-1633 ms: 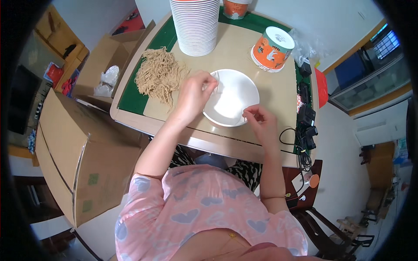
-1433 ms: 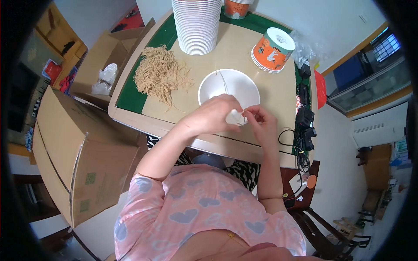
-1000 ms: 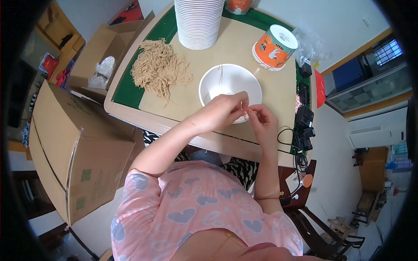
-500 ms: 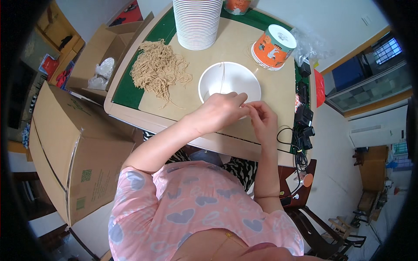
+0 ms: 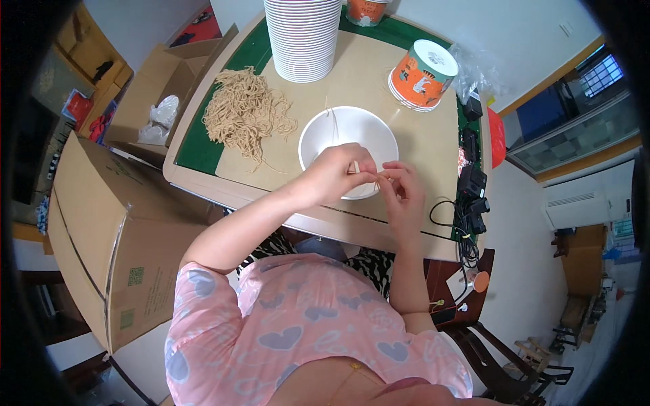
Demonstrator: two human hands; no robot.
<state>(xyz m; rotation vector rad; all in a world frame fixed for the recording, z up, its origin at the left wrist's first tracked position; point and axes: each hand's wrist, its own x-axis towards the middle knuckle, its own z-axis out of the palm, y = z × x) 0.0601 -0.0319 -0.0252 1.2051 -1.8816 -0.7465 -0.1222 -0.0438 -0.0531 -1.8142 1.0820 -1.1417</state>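
Near the table's left edge sat our loose heap of tan stringy strands (image 5: 247, 115). Above the round white plastic bowl (image 5: 347, 134) by the front edge, our left hand (image 5: 338, 172) and right hand (image 5: 404, 193) both pinched one thin strand (image 5: 374, 181). Looked light, floppy and snappable, so we'd grip its ends.

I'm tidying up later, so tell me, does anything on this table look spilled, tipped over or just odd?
Yes. A loose pile of dry noodles lies straight on the table, left of the white bowl. An orange paper cup lies tipped on its side near the far right edge. The tall stack of white bowls stands upright.
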